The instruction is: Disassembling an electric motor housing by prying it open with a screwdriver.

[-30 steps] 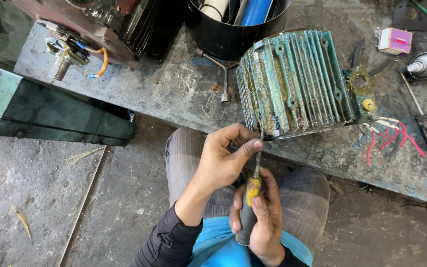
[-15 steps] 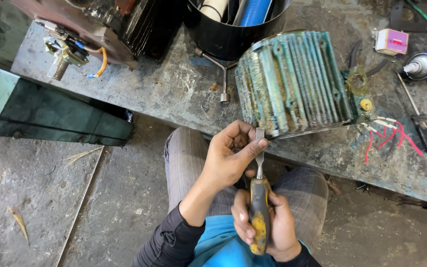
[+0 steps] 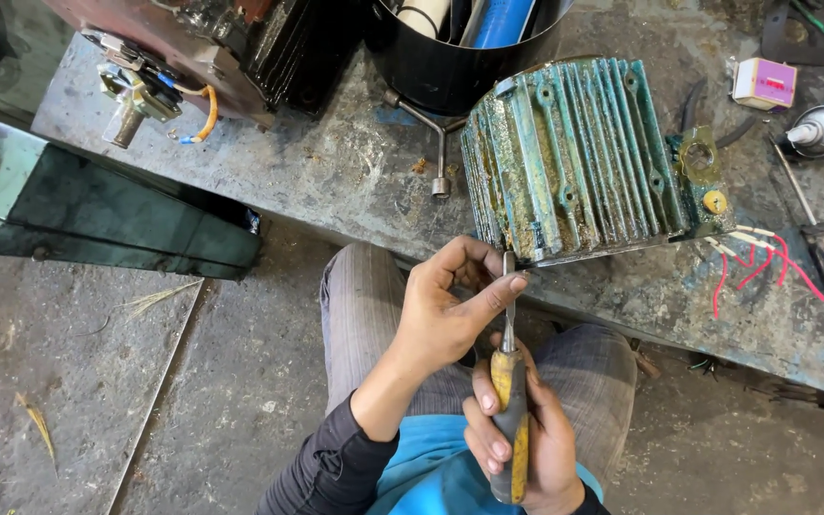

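Right hand (image 3: 526, 434) grips the rigid yellow-handled steel screwdriver (image 3: 510, 401) by its handle; left hand (image 3: 445, 315) pinches its likely slippery shaft.

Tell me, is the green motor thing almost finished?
Done: the finned green motor casing lies on the workbench, its red wires hanging loose. In hand: the right hand grips a yellow-handled screwdriver; the left hand pinches its shaft by the casing's edge. Left: the casing looks rusty, wires unconnected.

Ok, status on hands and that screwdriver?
Right hand gripping screwdriver handle. Left hand pinching its shaft near the tip. Finned motor housing just beyond, on bench. Nothing between.
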